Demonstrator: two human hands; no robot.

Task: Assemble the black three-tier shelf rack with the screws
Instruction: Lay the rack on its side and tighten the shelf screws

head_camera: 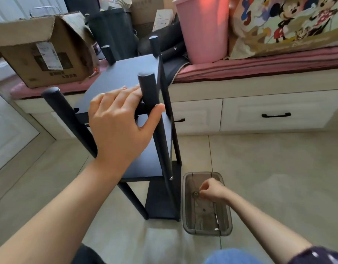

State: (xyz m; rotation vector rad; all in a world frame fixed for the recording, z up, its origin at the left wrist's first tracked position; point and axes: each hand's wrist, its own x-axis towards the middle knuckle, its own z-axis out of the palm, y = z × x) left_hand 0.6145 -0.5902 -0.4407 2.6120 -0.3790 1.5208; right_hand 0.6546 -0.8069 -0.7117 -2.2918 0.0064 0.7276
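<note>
The black three-tier shelf rack (116, 77) stands on the tiled floor, with round black posts sticking up at its corners. My left hand (118, 122) holds the near right post (148, 86), thumb on one side and fingers on the other. Down to the right, my right hand (212, 189) reaches into a small smoky clear plastic tray (187, 223) and pinches a small screw or washer (196, 193). A thin metal tool (216, 216) and another small part lie in the tray. A silver screw head (171, 178) shows on the right post at the middle shelf.
A low cream cabinet (269, 111) with black handles and a pink cushion top runs behind the rack. On it sit a cardboard box (44, 50), a pink bucket (204, 29), a cartoon-print bag (290, 23) and dark items. Tiled floor lies to the right.
</note>
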